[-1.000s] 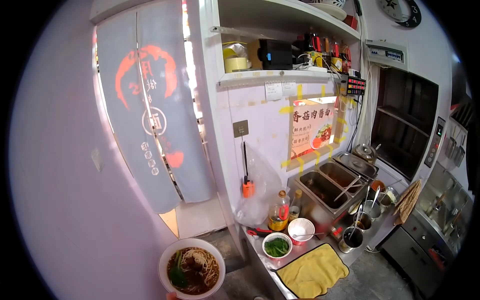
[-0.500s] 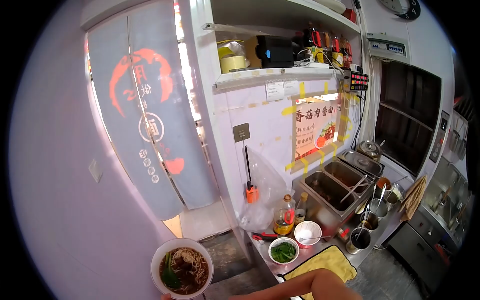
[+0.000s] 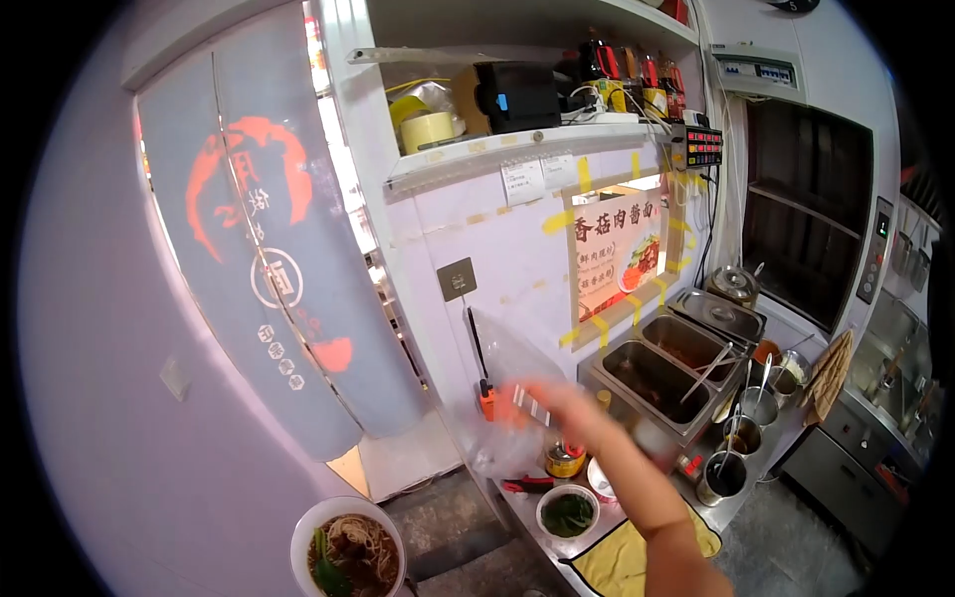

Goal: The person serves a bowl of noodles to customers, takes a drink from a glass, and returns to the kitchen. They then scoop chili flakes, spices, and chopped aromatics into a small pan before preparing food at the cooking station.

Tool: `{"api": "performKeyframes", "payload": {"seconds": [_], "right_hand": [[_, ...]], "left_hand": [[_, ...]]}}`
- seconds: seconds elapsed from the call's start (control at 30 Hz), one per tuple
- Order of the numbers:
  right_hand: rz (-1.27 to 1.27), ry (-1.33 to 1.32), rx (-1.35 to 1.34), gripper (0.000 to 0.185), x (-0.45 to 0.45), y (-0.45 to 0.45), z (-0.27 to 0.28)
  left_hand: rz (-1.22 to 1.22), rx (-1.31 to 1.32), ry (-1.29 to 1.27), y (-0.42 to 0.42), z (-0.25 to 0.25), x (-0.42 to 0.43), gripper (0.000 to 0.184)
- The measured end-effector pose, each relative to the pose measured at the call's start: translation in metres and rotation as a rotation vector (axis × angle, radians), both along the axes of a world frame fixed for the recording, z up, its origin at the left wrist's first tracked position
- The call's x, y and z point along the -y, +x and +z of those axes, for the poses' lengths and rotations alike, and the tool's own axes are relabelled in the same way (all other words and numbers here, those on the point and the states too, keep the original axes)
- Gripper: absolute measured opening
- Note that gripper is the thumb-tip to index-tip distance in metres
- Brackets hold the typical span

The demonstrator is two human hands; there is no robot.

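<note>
My right arm extends up from the bottom edge, and my blurred right hand (image 3: 547,406) is beside the orange walkie-talkie (image 3: 486,400) hanging on the wall. A small pale strip with dark stripes (image 3: 532,406) shows at the fingers; motion blur hides what it is and whether I grip it. At the lower left is a white bowl (image 3: 300,532) of noodles (image 3: 350,532) in dark broth with green leaves (image 3: 326,565). My left hand is out of sight. Below my right forearm lies a yellow cloth (image 3: 622,572).
A bowl of greens (image 3: 568,512), a yellow-labelled bottle (image 3: 564,461) and red-handled scissors (image 3: 527,486) stand on the counter. Behind are steel food wells (image 3: 647,383) and several metal pots (image 3: 721,478). A plastic bag (image 3: 502,453) hangs on the wall; a curtain (image 3: 269,259) covers the doorway.
My right arm has swung up from low over the counter toward the walkie-talkie. The camera view has shifted, and the noodle bowl sits lower and slightly further left in it.
</note>
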State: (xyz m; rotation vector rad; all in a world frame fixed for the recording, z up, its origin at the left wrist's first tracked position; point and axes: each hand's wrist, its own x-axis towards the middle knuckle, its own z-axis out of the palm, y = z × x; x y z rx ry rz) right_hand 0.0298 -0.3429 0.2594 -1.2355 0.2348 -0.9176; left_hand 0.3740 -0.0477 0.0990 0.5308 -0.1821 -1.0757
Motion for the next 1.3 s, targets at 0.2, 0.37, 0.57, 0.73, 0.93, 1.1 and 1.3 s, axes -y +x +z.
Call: {"api": "performKeyframes", "payload": {"seconds": [0.2,0.37,0.57,0.73,0.93,1.1,1.3], "right_hand": [[-0.091,-0.205,0.699,0.051,0.124,-0.022,0.090],[-0.612,-0.408,0.548,0.035,0.183,-0.020,0.139],[-0.995,-0.479,0.606,0.020,0.231,0.001,0.148],[-1.056,-0.499,0.658,0.012,0.238,0.011,0.145],[-1.055,-0.556,0.609,0.014,0.238,0.016,0.145],[-1.085,-0.513,0.665,0.016,0.239,0.012,0.146],[-1.167,-0.514,0.665,0.014,0.242,0.010,0.148]], "left_hand": [[0.019,-0.006,-0.048,-0.004,-0.004,0.005,0.077],[0.138,0.067,0.024,-0.022,0.019,0.015,0.073],[0.233,0.096,0.071,-0.027,0.022,0.024,0.069],[0.136,0.064,-0.118,-0.023,0.016,0.026,0.060],[0.214,0.078,0.044,-0.023,0.017,0.034,0.067],[0.183,0.062,0.017,-0.015,0.002,0.035,0.068],[0.218,0.066,0.122,-0.023,0.014,0.046,0.073]]}}
